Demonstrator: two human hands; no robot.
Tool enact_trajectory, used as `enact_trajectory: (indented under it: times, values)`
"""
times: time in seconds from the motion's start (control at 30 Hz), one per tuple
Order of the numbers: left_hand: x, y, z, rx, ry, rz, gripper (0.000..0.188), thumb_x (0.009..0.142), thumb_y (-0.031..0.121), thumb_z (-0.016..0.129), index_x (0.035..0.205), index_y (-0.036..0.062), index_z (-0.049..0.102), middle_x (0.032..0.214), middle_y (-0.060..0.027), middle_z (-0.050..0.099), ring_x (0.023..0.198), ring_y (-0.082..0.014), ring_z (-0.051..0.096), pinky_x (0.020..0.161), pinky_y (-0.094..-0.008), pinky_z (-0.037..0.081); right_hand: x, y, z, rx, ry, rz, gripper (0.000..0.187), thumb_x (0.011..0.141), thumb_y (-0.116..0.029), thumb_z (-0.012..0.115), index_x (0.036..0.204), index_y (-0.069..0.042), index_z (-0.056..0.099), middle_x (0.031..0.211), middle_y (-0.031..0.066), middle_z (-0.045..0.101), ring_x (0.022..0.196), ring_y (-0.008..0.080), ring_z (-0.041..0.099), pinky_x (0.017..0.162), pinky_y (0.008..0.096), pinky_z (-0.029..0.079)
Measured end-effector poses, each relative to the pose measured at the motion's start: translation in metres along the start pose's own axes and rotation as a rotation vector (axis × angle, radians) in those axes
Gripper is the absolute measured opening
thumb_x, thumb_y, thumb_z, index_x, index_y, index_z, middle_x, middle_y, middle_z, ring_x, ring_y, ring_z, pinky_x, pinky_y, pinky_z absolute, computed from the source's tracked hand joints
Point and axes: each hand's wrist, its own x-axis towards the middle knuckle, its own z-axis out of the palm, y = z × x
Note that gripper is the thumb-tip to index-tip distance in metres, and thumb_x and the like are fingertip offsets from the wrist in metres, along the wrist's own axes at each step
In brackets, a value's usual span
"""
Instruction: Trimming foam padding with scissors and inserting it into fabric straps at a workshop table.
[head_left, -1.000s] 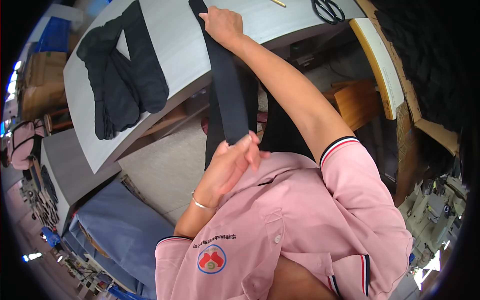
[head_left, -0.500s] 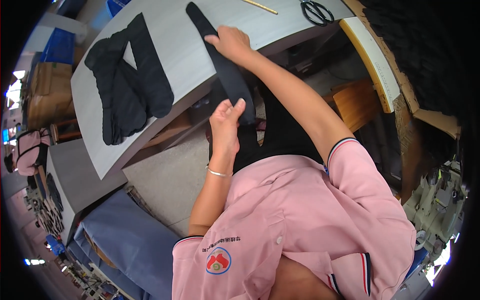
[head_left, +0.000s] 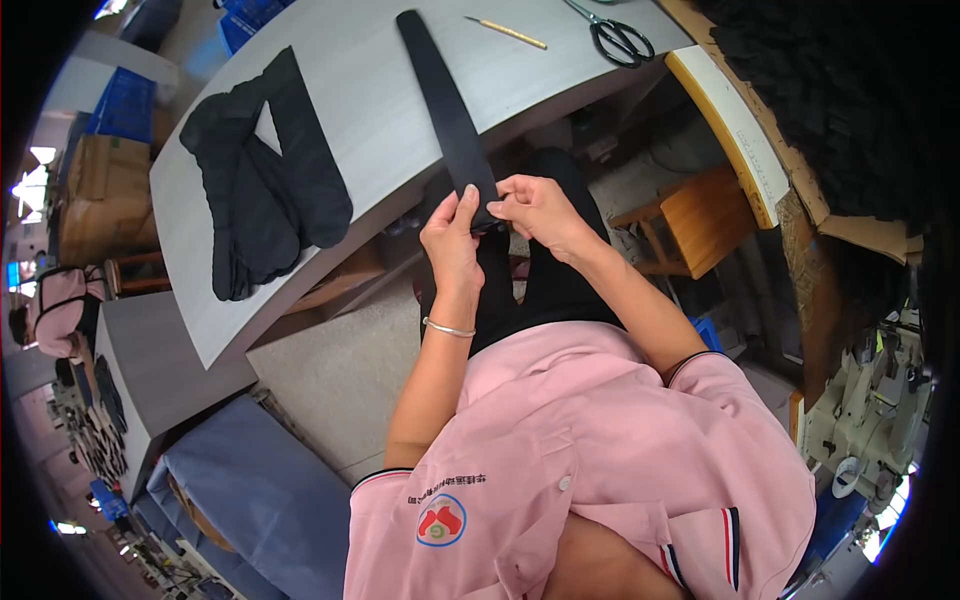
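Observation:
A long, flat black fabric strip with a rounded far end lies on the grey table, its near end hanging over the edge above my lap. My left hand grips that near end, thumb on top. My right hand pinches the strip's right edge close beside it, fingers closed. The underside of the strip is hidden. To the left on the table lie several similar black fabric pieces, overlapping one another.
Black-handled scissors and a thin yellowish pointed tool lie at the table's far side. A yellow-edged white board stands at right, next to a cardboard box of black material. A wooden stool is below.
My right hand has come back from the middle of the strip to its near end, beside my left hand. My left hand still holds the strip.

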Motion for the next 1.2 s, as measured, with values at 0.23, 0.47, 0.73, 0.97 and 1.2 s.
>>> enact_trajectory:
  times: [0.23,0.47,0.73,0.97,1.2]
  values:
    - [0.004,-0.007,0.002,-0.055,-0.043,0.028,0.034,0.087,0.021,0.079,0.111,-0.0004,0.068,0.075,0.0024,0.065,0.050,-0.0028,0.047,0.043,-0.0181,0.033,-0.006,0.004,0.004,0.065,-0.069,0.232,0.037,0.091,-0.038,0.071,0.072,-0.010,0.055,0.065,-0.0007,0.053,0.050,0.0065,0.046,0.047,0.0215,0.034]
    - [0.004,-0.005,0.000,0.153,0.049,0.304,0.035,0.087,0.023,0.079,0.110,-0.0018,0.071,0.077,0.0020,0.065,0.058,-0.0028,0.050,0.053,-0.0174,0.038,-0.006,-0.003,-0.015,0.232,0.002,0.258,0.037,0.085,-0.034,0.079,0.069,-0.013,0.053,0.060,-0.0044,0.046,0.044,0.0027,0.032,0.041,0.0211,0.022]
    - [0.088,0.015,0.020,1.306,-0.103,1.112,0.055,0.094,0.026,0.063,0.138,-0.0044,0.048,0.149,-0.0246,0.041,0.144,-0.0411,0.030,0.118,-0.0477,0.024,-0.007,0.012,-0.009,0.125,-0.175,0.198,0.032,0.094,-0.030,0.068,0.073,-0.008,0.060,0.058,-0.0038,0.049,0.045,0.0052,0.040,0.041,0.0224,0.028]
    - [0.158,0.051,0.047,1.386,-0.100,1.088,0.063,0.099,0.035,0.053,0.143,-0.0083,0.040,0.154,-0.0247,0.035,0.146,-0.0375,0.026,0.121,-0.0460,0.018,-0.030,0.006,-0.024,-0.028,-0.101,0.088,0.043,0.098,-0.033,0.062,0.066,-0.010,0.046,0.058,-0.0037,0.047,0.051,0.0034,0.041,0.046,0.0235,0.033]
    - [0.220,0.081,0.053,1.440,-0.072,1.051,0.066,0.099,0.041,0.051,0.144,-0.0066,0.042,0.155,-0.0230,0.035,0.147,-0.0346,0.025,0.122,-0.0438,0.017,-0.058,0.014,-0.045,0.011,-0.125,0.203,0.038,0.099,-0.034,0.060,0.072,-0.007,0.057,0.058,-0.0038,0.047,0.050,0.0024,0.040,0.043,0.0218,0.028]
